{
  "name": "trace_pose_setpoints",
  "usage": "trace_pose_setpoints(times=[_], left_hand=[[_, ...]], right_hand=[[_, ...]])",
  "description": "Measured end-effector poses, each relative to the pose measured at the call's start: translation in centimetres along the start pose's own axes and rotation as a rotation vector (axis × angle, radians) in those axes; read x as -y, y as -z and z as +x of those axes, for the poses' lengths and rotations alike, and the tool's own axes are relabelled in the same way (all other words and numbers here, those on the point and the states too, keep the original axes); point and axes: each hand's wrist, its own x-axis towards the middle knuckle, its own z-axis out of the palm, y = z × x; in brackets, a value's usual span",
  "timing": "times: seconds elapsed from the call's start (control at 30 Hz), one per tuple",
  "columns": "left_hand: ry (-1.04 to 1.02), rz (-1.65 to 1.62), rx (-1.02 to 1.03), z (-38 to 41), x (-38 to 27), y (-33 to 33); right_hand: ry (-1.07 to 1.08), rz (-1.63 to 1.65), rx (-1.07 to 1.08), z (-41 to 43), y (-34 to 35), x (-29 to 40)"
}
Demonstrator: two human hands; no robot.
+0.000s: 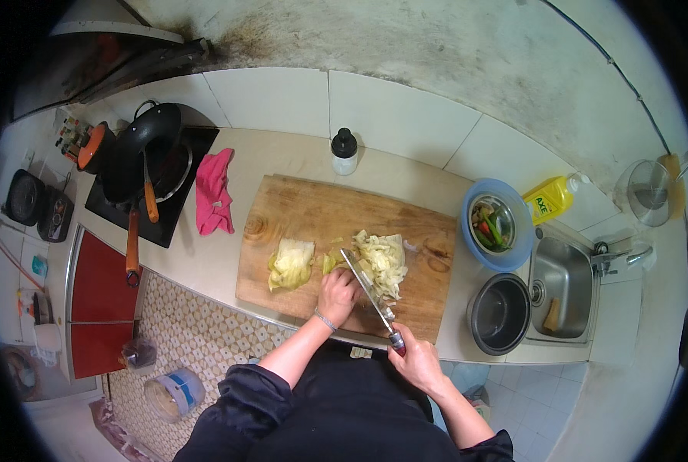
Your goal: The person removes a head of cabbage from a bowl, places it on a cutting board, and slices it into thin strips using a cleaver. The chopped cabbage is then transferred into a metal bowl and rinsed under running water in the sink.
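Note:
My right hand (418,357) grips the dark red handle of a kitchen knife (368,289), its blade slanting away across a wooden cutting board (298,202). Just left of the blade, my left hand (339,293) rests with bent fingers on pale green leafy vegetable, apparently cabbage; the fingers partly hide what lies under them. A few leaf strips (329,263) show beyond those fingertips. To the right of the blade lies a heap of chopped cabbage (383,260). A larger uncut piece of cabbage (292,264) sits apart on the board's left side.
Right of the board stand a blue basin (470,199) holding a bowl of peppers (494,228), a dark pot (501,315) and a steel sink (569,260). A black-lidded jar (344,153) is behind. Leftward are a pink cloth (213,193) and a wok (119,173) on a cooktop.

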Motion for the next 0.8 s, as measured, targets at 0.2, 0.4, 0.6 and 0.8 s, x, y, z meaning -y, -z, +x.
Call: trace_pose_setpoints(times=[0.2,0.4,0.6,0.8], left_hand=[[-0.166,-0.056,0.029,0.0,0.2,0.7],[-0.019,0.029,0.017,0.2,-0.7,0.0],[-0.064,0.022,-0.044,0.0,-0.1,-0.5],[-0.029,0.005,0.008,-0.2,0.5,-0.2]], right_hand=[[-0.038,0.182,-0.062,3.1,-2.2,-2.1],[-0.066,0.232,-0.051,2.5,-0.4,-0.6],[0.018,0.011,-0.022,-0.2,0.2,-0.1],[0.002,0.012,0.018,0.2,-0.3,0.2]])
